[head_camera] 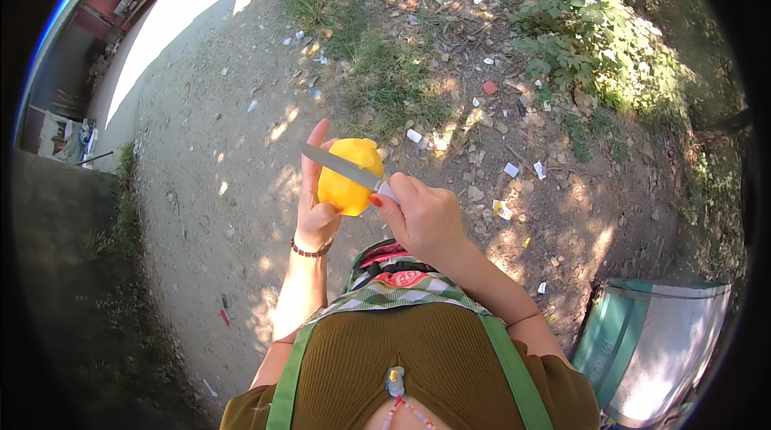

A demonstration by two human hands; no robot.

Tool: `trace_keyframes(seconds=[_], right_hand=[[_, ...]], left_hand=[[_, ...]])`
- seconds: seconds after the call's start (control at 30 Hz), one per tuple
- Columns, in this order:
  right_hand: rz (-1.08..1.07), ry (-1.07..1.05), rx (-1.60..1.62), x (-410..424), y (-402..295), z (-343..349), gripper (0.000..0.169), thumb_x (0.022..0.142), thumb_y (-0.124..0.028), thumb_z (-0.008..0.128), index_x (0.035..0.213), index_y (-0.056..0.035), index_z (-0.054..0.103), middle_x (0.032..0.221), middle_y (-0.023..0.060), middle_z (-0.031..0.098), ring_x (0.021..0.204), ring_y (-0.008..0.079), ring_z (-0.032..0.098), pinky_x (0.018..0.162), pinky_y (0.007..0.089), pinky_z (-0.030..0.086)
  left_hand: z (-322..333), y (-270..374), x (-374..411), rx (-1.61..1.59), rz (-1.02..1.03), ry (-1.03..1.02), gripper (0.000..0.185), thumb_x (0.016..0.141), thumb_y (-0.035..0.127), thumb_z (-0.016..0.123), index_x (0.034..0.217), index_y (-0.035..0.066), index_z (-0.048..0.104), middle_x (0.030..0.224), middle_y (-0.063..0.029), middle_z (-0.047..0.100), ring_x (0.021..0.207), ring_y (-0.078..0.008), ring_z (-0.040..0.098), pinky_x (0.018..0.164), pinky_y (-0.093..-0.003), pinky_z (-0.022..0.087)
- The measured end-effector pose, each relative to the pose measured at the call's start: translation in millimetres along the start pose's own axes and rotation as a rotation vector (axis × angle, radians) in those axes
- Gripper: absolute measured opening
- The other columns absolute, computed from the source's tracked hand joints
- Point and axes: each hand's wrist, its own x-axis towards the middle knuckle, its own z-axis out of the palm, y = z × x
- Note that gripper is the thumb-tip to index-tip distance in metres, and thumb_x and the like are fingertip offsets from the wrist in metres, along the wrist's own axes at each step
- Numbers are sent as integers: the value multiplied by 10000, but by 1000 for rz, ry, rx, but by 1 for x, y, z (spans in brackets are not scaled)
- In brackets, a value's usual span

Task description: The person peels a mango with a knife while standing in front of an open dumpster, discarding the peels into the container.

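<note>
In the middle of the head view, my left hand (316,213) holds a peeled yellow fruit (344,192), perhaps a mango. Its thumb presses the lower side, and one finger points up past the far side. A brown bead bracelet (311,251) circles the left wrist. My right hand (424,213) grips a knife by its pale handle (387,190). The knife's blade (340,165) lies slantwise across the face of the fruit, its tip towards the left fingers. Whether the edge is cutting in cannot be told. The fruit's underside is hidden by the hand.
Below the hands hangs a checked green-and-white apron (355,303). Bare ground (199,201) with scraps of litter, grass (379,68) and leafy bushes (578,26) surrounds me. A green and white panelled object (650,339) stands at lower right, a dark wall (60,237) at left.
</note>
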Motion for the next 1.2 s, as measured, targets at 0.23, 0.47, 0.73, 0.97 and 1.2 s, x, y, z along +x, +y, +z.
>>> trace_keyframes(seconds=[0.23, 0.47, 0.73, 0.97, 1.2], right_hand=[[0, -10, 61, 128, 62, 12, 257, 995, -257, 674, 886, -71, 534, 722, 113, 603, 573, 345, 632, 494, 449, 488], [266, 8, 45, 192, 128, 61, 320, 1043, -311, 621, 867, -57, 536, 663, 130, 580, 569, 340, 626, 501, 441, 462], [320, 27, 381, 241, 86, 54, 333, 1073, -322, 580, 888, -49, 536, 647, 139, 537, 565, 345, 599, 515, 435, 428], [104, 135, 115, 268, 70, 76, 309, 994, -313, 684, 855, -87, 526, 688, 98, 594, 556, 302, 620, 474, 424, 449], [427, 100, 162, 263, 143, 97, 363, 1072, -345, 572, 859, -55, 519, 629, 134, 546, 559, 338, 602, 497, 435, 444]], left_hand=[[-21, 10, 128, -29, 40, 84, 1283, 711, 289, 904, 1664, 68, 74, 1429, -159, 577, 1311, -322, 607, 1109, -474, 516], [-62, 31, 203, -61, -4, 80, 1344, 692, 491, 903, 1665, 85, 69, 1450, -97, 503, 1340, -300, 562, 1099, -466, 515], [-115, 51, 256, -279, -100, -129, 1300, 720, 327, 870, 1668, 79, 15, 1507, -171, 494, 1393, -364, 515, 1124, -584, 488], [-123, 56, 284, -221, -76, -160, 1328, 710, 387, 886, 1665, 69, 21, 1515, -174, 487, 1388, -363, 524, 1148, -571, 469], [-113, 59, 300, -327, 0, -265, 1372, 692, 509, 910, 1680, 133, 36, 1492, -147, 466, 1350, -365, 532, 961, -584, 557]])
